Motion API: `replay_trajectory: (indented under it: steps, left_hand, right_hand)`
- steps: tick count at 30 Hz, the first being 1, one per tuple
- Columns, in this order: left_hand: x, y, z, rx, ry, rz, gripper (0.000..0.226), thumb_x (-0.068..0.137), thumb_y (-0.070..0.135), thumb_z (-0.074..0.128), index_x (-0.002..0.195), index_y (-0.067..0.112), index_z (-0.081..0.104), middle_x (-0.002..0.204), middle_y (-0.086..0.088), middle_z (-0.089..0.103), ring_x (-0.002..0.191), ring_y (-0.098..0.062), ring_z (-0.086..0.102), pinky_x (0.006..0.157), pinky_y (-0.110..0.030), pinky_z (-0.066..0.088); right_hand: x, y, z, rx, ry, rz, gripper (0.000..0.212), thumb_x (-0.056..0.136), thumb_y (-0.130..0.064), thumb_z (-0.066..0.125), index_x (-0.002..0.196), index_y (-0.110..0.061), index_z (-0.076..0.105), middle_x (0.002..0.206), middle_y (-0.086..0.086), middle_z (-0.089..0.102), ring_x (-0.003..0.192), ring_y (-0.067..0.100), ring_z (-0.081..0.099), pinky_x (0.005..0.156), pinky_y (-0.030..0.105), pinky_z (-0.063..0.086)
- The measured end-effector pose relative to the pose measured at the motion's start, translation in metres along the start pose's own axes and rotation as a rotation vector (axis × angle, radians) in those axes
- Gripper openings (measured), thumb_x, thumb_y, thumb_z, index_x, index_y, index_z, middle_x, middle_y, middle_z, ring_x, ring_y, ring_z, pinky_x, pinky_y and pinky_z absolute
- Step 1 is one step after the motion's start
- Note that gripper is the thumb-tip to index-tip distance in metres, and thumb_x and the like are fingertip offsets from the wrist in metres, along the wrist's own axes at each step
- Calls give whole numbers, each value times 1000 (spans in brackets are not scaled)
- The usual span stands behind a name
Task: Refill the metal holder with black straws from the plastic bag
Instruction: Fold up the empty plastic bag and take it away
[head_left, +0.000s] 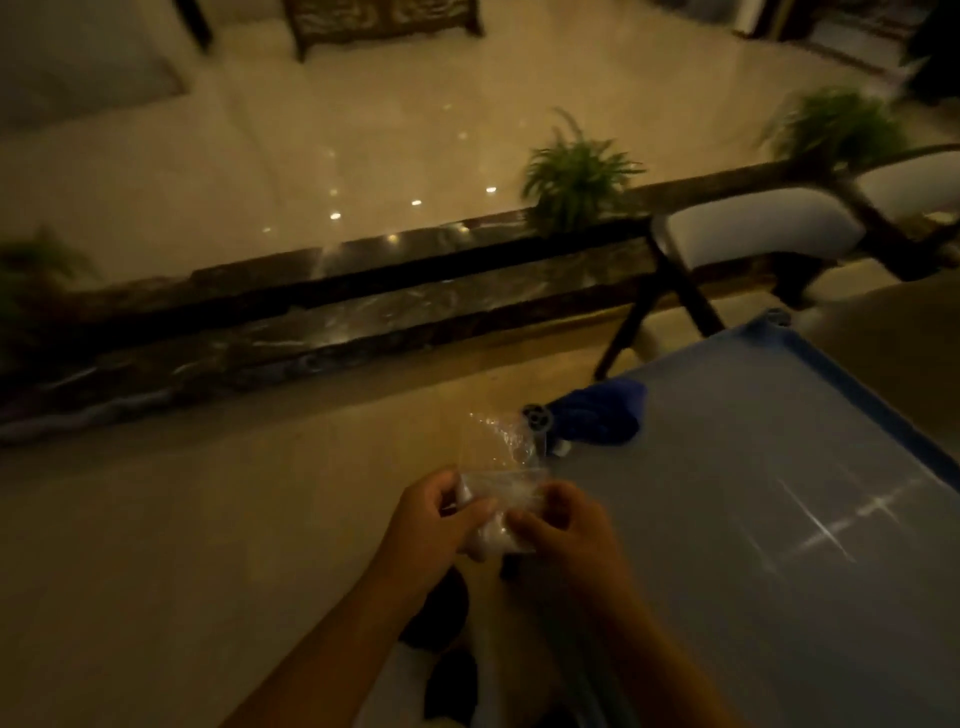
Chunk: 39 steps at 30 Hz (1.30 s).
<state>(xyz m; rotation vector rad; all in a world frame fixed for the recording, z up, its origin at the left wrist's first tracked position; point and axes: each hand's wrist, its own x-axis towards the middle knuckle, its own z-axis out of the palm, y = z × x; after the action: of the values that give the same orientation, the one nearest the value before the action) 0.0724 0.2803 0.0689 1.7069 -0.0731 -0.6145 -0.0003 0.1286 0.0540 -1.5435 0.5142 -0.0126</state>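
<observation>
At lower centre, left hand (441, 519) and right hand (563, 527) each pinch the plastic bag (506, 467) in curled fingers (475, 508), likely to pull it open beside the bench (753, 493).

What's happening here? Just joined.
A person grips a clear plastic bag with both hands, left hand and right hand pinching it just off the corner of a grey table. A blue cloth lies on that corner. Nothing else of the task can be made out; the frame is dim and blurred.
</observation>
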Motion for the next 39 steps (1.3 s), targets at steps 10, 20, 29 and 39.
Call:
replay_trajectory:
  steps: [10,20,29,39]
  left_hand:
    - [28,-82,-135,-181,227,-296,19,92,11,67,111,7,69,110,-15,72,102,-32,70,80,-44,61]
    - [130,-256,-185,-54,264,-500,31,90,-4,63,82,26,68,84,1,70,72,-11,68,57,-24,57]
    - [209,-483,-152,21,353,-650,24,86,-3,64,86,21,65,94,-14,71,89,-33,71,82,-54,60]
    - [229,-616,-120,-28,391,-682,21,92,-4,59,107,8,66,96,-13,71,91,-30,70,76,-41,60]
  right_hand:
    - [64,47,144,-238,-85,108,15,83,-9,72,74,-14,60,69,4,63,64,18,61,58,34,51]
    - [151,220,227,-269,-56,356,21,86,-4,66,85,-24,61,84,-4,67,69,3,67,54,16,50]
    - [217,448,247,-482,-66,446,9,85,-10,63,83,-12,55,73,1,56,62,16,54,55,31,46]
    - [238,578,249,-507,-78,509,27,88,-12,65,114,-15,59,101,1,67,91,20,66,76,37,56]
